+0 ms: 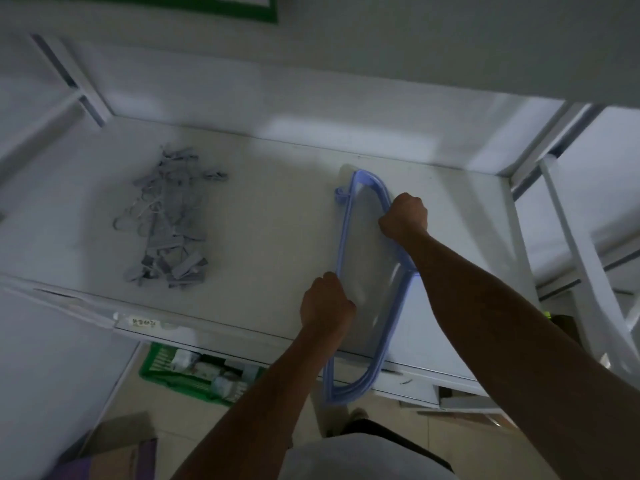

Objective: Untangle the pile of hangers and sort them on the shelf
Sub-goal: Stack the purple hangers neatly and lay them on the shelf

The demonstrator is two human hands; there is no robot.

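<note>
Bundle of pale blue plastic hangers (pixel 344 233), right of centre in the frame. They are nested flat on each other and lie lengthwise on the white shelf (pixel 270 220). The hook end points toward the back wall; the near end overhangs the shelf's front edge at lower centre.

Left hand (pixel 325 301): fingers curled round the bundle's left rail, near the front edge. Right hand (pixel 403 214): fingers clamped on the right rail, further back. A grip on each side likely keeps the stack squared and stops single hangers from sliding off. My reading is that the bundle is being lined up or set down as one sorted group.

Tangled grey hangers (pixel 166 220), clip type with thin wire hooks, sit left of centre on the same shelf, well apart from the blue set. The gap looks deliberate, one kind per side. That heap appears unsorted.

Below the shelf at lower left, a green crate (pixel 180 368) holds small packets. A handwritten label (pixel 142 322) is on the shelf lip; I cannot read it.
</note>
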